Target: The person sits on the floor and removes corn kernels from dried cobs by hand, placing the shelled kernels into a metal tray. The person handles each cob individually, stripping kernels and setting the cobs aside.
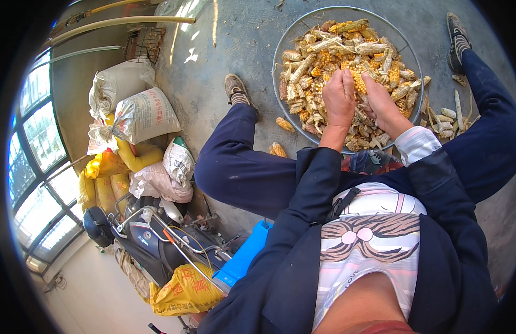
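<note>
My left hand (340,95) and my right hand (381,100) are close together over a round wire-mesh basket (279,100). Between them is an ear of corn (358,80) with yellow kernels. My left hand's fingers are closed at the left side of the ear; my right hand wraps its right and lower side, with some fingers hidden beneath. A heap of corn cobs (329,44) fills the basket around and under both hands, some with kernels, others bare and pale.
Loose corn ears (285,124) lie on the floor left of the basket, and bare cobs (449,113) with husks lie right of it. Stuffed sacks (147,115), a motorcycle (153,242) and a blue plastic container (245,252) stand at the left. Poles (128,20) stick out at the upper left.
</note>
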Demonstrator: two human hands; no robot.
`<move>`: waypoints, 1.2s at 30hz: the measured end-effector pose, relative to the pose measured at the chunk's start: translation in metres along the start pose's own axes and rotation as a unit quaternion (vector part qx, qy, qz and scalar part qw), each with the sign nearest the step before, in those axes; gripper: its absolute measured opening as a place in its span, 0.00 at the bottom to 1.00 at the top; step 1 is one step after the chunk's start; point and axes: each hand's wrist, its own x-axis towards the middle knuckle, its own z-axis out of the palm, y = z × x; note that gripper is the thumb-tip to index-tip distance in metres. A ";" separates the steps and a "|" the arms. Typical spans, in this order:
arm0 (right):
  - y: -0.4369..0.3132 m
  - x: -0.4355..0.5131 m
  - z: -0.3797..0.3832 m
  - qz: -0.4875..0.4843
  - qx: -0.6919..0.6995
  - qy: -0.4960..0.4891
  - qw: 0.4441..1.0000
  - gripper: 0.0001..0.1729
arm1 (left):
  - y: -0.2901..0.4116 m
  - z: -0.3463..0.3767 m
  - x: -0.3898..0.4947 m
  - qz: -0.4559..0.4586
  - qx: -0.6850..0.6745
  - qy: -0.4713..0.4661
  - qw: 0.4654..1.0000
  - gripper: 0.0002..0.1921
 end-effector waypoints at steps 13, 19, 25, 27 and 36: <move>-0.001 -0.004 0.004 0.007 0.034 0.000 0.999 0.22 | -0.007 0.010 -0.010 -0.058 -0.040 0.043 0.997 0.19; 0.000 -0.002 0.008 -0.122 -0.031 0.037 0.991 0.23 | -0.002 0.013 -0.011 -0.118 -0.087 0.001 0.989 0.23; -0.002 -0.004 0.005 -0.059 -0.016 0.007 0.998 0.22 | 0.002 0.013 -0.006 -0.093 -0.139 0.007 0.986 0.22; -0.004 -0.004 0.004 -0.038 0.020 -0.005 0.999 0.21 | 0.005 0.012 -0.007 -0.092 -0.135 0.011 0.986 0.21; 0.001 0.005 0.000 -0.070 -0.012 0.003 0.997 0.23 | -0.001 0.017 -0.008 -0.125 -0.187 0.026 0.974 0.21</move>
